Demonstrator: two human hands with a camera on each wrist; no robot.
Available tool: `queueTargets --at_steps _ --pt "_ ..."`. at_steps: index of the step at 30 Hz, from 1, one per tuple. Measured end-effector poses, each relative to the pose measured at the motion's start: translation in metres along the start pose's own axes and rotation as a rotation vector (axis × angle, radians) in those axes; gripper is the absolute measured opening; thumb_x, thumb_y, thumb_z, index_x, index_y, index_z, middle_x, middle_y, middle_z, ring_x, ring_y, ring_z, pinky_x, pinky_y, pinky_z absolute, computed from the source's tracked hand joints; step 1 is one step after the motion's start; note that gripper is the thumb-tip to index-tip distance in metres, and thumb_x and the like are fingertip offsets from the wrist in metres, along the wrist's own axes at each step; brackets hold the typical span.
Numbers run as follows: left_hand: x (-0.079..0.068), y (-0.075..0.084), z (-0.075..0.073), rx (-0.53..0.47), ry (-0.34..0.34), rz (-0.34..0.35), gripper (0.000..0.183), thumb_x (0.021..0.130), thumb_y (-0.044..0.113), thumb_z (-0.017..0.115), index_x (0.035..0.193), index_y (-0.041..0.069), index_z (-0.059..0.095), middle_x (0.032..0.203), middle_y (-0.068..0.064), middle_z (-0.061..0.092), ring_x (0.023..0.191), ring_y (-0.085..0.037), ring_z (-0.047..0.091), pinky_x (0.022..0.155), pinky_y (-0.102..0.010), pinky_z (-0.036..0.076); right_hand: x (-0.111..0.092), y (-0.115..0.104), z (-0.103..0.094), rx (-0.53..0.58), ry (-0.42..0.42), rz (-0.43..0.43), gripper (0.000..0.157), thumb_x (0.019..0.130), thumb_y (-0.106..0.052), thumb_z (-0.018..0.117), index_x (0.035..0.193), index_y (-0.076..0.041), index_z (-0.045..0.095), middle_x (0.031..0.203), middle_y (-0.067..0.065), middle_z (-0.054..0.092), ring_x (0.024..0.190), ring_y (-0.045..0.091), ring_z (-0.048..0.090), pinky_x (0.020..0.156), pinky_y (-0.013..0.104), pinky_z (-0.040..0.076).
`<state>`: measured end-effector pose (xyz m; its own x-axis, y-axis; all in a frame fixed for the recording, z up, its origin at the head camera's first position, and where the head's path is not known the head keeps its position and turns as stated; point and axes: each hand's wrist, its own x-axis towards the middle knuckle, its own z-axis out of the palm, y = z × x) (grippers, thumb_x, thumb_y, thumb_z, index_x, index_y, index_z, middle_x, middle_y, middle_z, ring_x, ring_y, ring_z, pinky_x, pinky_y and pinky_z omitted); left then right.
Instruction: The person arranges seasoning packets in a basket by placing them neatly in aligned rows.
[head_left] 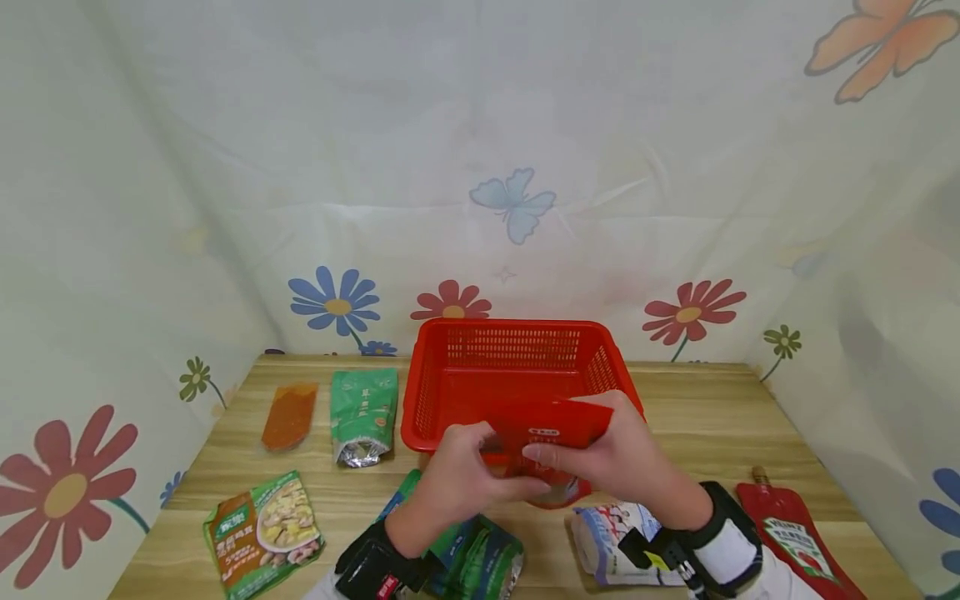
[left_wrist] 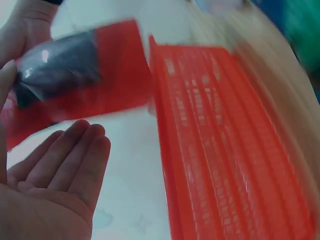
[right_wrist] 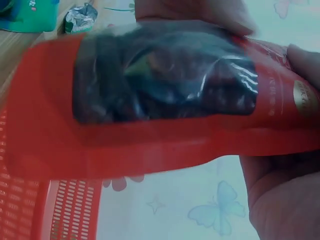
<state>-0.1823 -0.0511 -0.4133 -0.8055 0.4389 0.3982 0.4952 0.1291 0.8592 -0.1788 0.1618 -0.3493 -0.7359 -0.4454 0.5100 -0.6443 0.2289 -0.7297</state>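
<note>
My right hand (head_left: pixel 626 446) grips a red food pouch (head_left: pixel 558 421) above the front of the red basket (head_left: pixel 411 400), thumb on its near face. A clear window on the pouch (right_wrist: pixel 165 75) shows dark contents. My left hand (head_left: pixel 465 475) is at the pouch's left side, its fingers (left_wrist: pixel 82 162) straight and spread from the thumb in the left wrist view. Motion blurs the pouch in both wrist views. Under my left forearm lie blue-green packets (head_left: pixel 480 558), partly hidden by it. A white and blue bag (head_left: pixel 611 542) lies below my right wrist.
On the left of the wooden table (head_left: pixel 360 500) are an orange packet (head_left: pixel 290 417), a green pouch (head_left: pixel 363 412) and a green-brown soup packet (head_left: pixel 262 533). A red spouted pouch (head_left: pixel 798 533) lies at the right front. Behind the basket hangs a flowered curtain (head_left: pixel 375 167).
</note>
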Motion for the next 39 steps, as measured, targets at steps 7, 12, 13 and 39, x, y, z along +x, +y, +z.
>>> queueTargets --at_steps 7,12,13,39 --pt "0.000 -0.007 -0.020 0.448 -0.050 -0.182 0.067 0.080 0.048 0.086 0.137 0.019 0.065 0.133 0.003 0.071 0.118 -0.021 0.069 0.092 -0.035 0.060 0.012 0.009 -0.020 0.007 0.090 0.279 0.066 0.086 -0.027 0.084 0.139 -0.022 0.047 0.132 -0.001 0.065 0.115 0.025 0.066 0.084 0.036 0.063" --pt "0.002 -0.017 -0.030 0.679 -0.080 -0.230 0.072 0.079 0.046 0.087 0.141 0.020 0.061 0.136 0.000 0.069 0.119 -0.023 0.068 0.095 -0.040 0.060 0.026 0.023 -0.034 -0.016 0.183 0.434 0.075 0.083 -0.047 0.083 0.142 -0.022 0.045 0.135 0.000 0.063 0.117 0.026 0.063 0.087 0.041 0.062" --pt "0.002 -0.019 -0.032 0.722 -0.089 -0.238 0.072 0.078 0.046 0.087 0.141 0.020 0.062 0.136 0.000 0.069 0.119 -0.023 0.068 0.095 -0.041 0.059 0.028 0.026 -0.036 -0.021 0.206 0.472 0.080 0.081 -0.052 0.083 0.143 -0.022 0.043 0.136 0.000 0.062 0.119 0.026 0.062 0.088 0.042 0.061" --pt "0.008 -0.050 -0.022 1.133 -0.237 -0.261 0.019 0.089 0.021 0.079 0.108 0.021 0.076 0.087 0.001 0.075 0.068 -0.014 0.062 0.062 -0.032 0.057 0.072 0.112 -0.056 -0.155 0.272 0.776 0.059 0.099 -0.052 0.060 0.139 -0.010 0.054 0.127 0.012 0.069 0.104 0.032 0.067 0.097 0.049 0.058"
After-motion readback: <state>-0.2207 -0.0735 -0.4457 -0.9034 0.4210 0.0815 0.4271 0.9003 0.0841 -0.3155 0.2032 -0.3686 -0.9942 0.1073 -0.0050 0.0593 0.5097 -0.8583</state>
